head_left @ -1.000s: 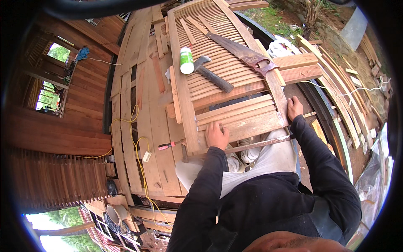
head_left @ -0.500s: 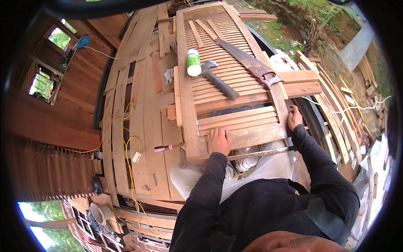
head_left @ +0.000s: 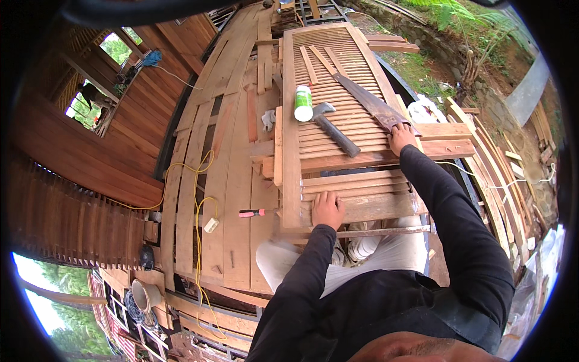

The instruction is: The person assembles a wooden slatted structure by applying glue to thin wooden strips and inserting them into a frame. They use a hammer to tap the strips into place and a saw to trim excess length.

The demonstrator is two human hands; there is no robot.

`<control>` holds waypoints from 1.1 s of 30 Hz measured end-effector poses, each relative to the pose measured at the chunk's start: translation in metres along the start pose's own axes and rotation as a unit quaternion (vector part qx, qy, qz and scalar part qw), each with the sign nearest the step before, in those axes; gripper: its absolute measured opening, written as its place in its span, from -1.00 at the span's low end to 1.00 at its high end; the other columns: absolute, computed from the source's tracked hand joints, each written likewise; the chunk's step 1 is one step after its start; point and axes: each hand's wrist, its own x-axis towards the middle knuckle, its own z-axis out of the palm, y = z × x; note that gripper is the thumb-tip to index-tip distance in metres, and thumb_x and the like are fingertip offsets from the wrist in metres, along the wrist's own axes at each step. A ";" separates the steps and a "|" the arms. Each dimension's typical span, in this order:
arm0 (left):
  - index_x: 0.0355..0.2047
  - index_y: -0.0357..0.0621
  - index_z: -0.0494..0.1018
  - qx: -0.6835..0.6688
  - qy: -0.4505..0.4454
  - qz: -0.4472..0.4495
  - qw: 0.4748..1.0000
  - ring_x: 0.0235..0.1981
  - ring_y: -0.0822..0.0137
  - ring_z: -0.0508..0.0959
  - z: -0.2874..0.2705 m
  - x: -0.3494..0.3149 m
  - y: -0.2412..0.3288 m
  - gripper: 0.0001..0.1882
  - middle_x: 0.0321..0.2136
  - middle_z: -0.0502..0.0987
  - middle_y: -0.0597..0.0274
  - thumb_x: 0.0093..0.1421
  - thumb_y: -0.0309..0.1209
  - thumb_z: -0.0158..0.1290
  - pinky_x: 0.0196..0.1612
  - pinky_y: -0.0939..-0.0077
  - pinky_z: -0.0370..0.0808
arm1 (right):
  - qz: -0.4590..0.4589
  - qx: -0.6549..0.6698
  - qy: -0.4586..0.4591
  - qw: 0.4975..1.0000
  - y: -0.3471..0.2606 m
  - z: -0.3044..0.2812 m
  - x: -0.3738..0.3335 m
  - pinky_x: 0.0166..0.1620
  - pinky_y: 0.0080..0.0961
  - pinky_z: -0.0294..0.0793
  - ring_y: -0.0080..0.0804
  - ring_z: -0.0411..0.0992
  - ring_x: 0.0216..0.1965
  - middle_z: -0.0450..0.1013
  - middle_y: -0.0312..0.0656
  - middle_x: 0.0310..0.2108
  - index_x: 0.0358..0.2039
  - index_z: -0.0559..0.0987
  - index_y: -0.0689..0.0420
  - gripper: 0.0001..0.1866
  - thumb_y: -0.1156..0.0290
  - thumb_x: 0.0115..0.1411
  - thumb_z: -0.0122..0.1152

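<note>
Plainly, the right hand (head_left: 401,139) lies over the handle of the handsaw (head_left: 369,104), palm down, its fingers bent forward across the grip; because the hand covers most of the handle, I cannot tell whether the fingers have closed around it or merely rest on top. The saw lies on the louvred panel (head_left: 291,142), its handle at the panel's right edge and its blade slanting toward the far edge, the tip near the slats' middle. Near the panel's near edge, left of its middle, the left hand (head_left: 327,210) rests on the bottom rail, fingers loosely curled and slightly apart, pressing against the wood without clasping any separate tool. Toward the left edge stands or lies a white-and-green bottle (head_left: 303,104), with the hammer (head_left: 339,136) just beside it, head next to the bottle and dark handle angled toward the near right corner. Three thin wooden strips (head_left: 309,65) lie on the slats toward the far edge, the saw's tip close to one of them. Beyond the near left corner, on the plank deck (head_left: 238,253), is a tool with a pink-and-black handle (head_left: 251,213). Along the near edge runs a metal bar (head_left: 386,231), close to the person's knees.
</note>
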 end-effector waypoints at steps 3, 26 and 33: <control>-0.30 -0.08 0.53 0.025 -0.015 0.008 1.000 -0.11 -0.02 0.51 -0.003 -0.001 0.003 -0.82 -0.27 0.53 0.11 0.15 -0.30 0.14 -0.04 0.02 0.42 | -0.011 0.018 0.049 0.999 0.001 0.004 -0.004 0.30 -0.07 0.25 -0.03 0.33 0.20 0.44 -0.02 0.05 -0.03 0.58 0.16 -0.62 0.11 0.38 0.12; 0.31 -0.18 0.33 0.039 -0.215 0.027 0.975 0.49 0.01 0.13 -0.015 0.013 0.011 -0.33 0.41 0.23 -0.01 0.29 -0.07 0.04 0.49 -0.20 -0.11 | 0.052 0.089 0.135 0.986 0.011 0.024 -0.009 0.28 -0.01 0.22 0.10 0.32 0.18 0.40 0.03 0.06 -0.11 0.49 0.24 -0.71 0.27 0.32 0.20; 0.29 -0.19 0.36 0.036 -0.232 0.031 0.972 0.49 0.01 0.13 -0.017 0.014 0.012 -0.34 0.41 0.24 -0.02 0.29 -0.06 0.06 0.49 -0.20 -0.10 | 0.058 0.096 0.143 0.983 0.013 0.030 -0.014 0.26 0.00 0.24 0.09 0.34 0.14 0.42 0.04 0.03 -0.16 0.50 0.24 -0.72 0.27 0.31 0.22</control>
